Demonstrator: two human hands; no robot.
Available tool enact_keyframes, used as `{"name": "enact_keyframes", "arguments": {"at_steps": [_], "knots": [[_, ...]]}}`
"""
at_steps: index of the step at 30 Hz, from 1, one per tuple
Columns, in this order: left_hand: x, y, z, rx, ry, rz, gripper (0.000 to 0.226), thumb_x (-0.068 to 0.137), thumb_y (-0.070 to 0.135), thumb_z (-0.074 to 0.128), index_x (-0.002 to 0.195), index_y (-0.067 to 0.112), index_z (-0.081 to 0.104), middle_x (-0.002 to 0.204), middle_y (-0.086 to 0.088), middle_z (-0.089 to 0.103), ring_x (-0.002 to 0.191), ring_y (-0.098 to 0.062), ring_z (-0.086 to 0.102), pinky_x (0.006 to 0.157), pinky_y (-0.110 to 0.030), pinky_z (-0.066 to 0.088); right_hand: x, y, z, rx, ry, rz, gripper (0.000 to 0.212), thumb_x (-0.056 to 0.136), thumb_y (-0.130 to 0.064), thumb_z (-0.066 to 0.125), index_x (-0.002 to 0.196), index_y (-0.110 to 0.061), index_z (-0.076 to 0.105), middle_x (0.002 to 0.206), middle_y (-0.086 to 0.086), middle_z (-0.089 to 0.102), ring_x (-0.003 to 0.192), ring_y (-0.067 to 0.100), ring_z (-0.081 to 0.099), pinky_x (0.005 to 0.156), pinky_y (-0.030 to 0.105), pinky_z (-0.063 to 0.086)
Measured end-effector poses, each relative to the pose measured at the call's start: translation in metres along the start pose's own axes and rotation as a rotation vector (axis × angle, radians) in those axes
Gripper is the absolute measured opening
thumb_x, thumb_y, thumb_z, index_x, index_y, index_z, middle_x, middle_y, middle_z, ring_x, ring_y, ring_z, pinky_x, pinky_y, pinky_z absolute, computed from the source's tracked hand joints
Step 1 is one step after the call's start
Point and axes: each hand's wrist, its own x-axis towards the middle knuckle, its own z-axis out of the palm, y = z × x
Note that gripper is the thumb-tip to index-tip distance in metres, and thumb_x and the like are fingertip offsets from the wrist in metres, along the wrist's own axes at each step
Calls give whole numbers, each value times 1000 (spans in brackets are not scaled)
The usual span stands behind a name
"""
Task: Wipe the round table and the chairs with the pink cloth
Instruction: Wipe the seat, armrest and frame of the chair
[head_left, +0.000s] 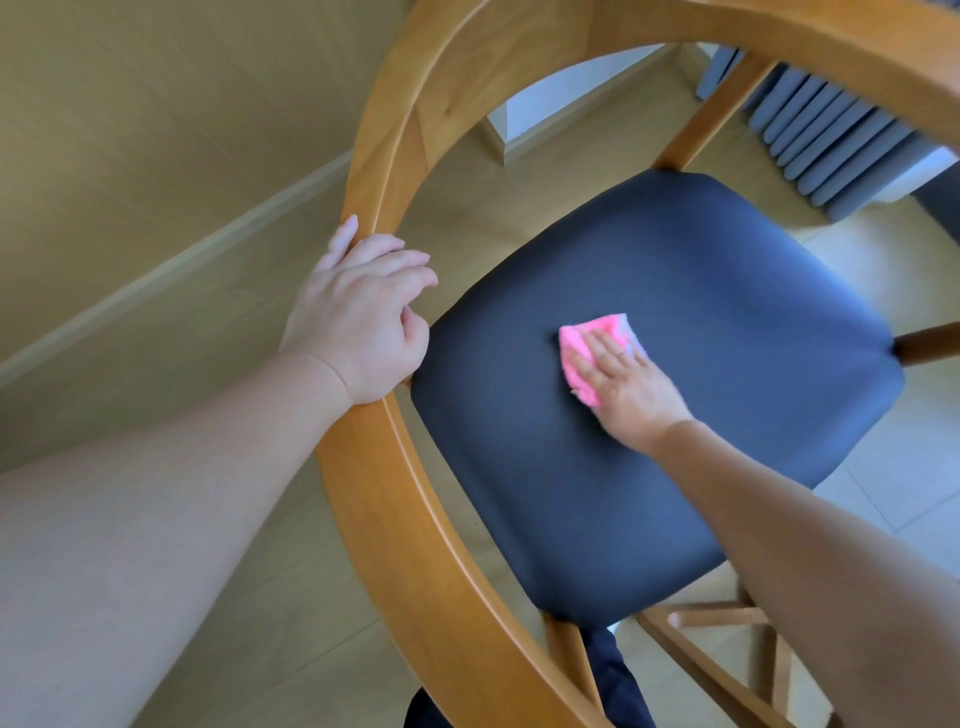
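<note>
Your right hand (626, 384) lies flat on the pink cloth (589, 358), fingers straight and together, pressing it down onto the middle of the chair's seat (675, 322). The cloth is bunched into a small soft wad; most of it peeks out past your fingertips and along the thumb side, and a paler, bluish patch shows at its far corner.

Your left hand (363, 317) grips the rail (384, 493) of the chair, the fingers curled over the top edge and the thumb tucked down on the inner side near the seat's corner. The heel of the hand rests on the rail.

The seat is a dark, smooth, slightly glossy pad, squarish with rounded corners and a gently domed top. The rail is warm honey-coloured wood with visible grain, bent into a broad hoop that sweeps around the seat from near you up and across the top of the view. Wooden legs and crossbars show below the seat at lower right.

Under the chair is a pale wood-look floor (130, 234). At upper right stands a grey ribbed panel (831, 130), and a strip of dark fabric (613, 686) shows at the bottom edge.
</note>
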Motion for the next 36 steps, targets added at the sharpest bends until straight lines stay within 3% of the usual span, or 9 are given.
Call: {"name": "enact_keyframes", "arguments": {"at_steps": [4,9,15,21,23,25,27,32,36], "knots": [[0,1,-1,3,-5,6,48,79,22,36,115,16,67,129,-1,60,127,-19,44,119,-40,10,-7,35,1,46,7,174,55,100,-31,34,151,-17,23,159,3,18,147,26,14,119,42,13],[-10,7,-2,-12,-13,-28,47,79,23,38,116,15,67,129,-1,60,127,-21,45,119,-40,11,-6,-3,12,106,39,272,53,102,-33,33,152,-20,22,161,-1,10,148,21,7,118,40,5],[-58,41,-5,-43,-111,-33,45,80,28,42,117,19,65,131,2,58,128,-22,44,119,-41,11,-36,-100,38,-11,-159,-106,62,102,-41,29,152,-19,1,160,6,11,148,29,-1,118,51,5],[-106,75,-5,-55,-227,95,46,81,34,38,116,19,65,134,1,57,129,-23,45,117,-44,16,-67,-121,43,-149,-172,-407,47,86,-39,66,131,-24,60,148,4,42,141,27,30,112,51,27],[-109,78,-5,-52,-223,103,47,80,33,37,115,19,65,134,0,57,128,-23,46,117,-45,18,-74,-114,45,-144,-177,-454,54,87,-36,65,138,-23,51,154,4,28,144,27,16,113,50,20],[-108,77,-6,-53,-217,111,47,79,32,36,113,18,67,132,0,58,126,-24,47,116,-45,19,-78,-105,49,-141,-216,-453,61,97,-32,50,151,-22,24,156,3,-4,142,26,-14,116,49,7],[-108,76,-6,-49,-216,120,47,79,31,36,111,18,68,131,0,59,125,-23,48,116,-45,19,-83,-97,46,-151,-238,-430,65,100,-30,43,154,-22,8,153,1,-16,140,24,-21,117,46,6],[-108,76,-1,-60,-155,98,47,77,25,36,107,16,70,126,-1,63,119,-25,53,115,-43,21,-83,-53,33,-180,-252,-413,61,101,-28,42,153,-23,11,160,6,0,147,27,-2,117,46,7],[-107,78,0,-79,-142,87,47,77,23,35,106,15,71,124,-2,64,118,-26,55,114,-45,25,-81,3,5,-179,-64,-330,60,76,-11,78,132,-8,56,140,17,50,128,37,48,102,56,37]]}}
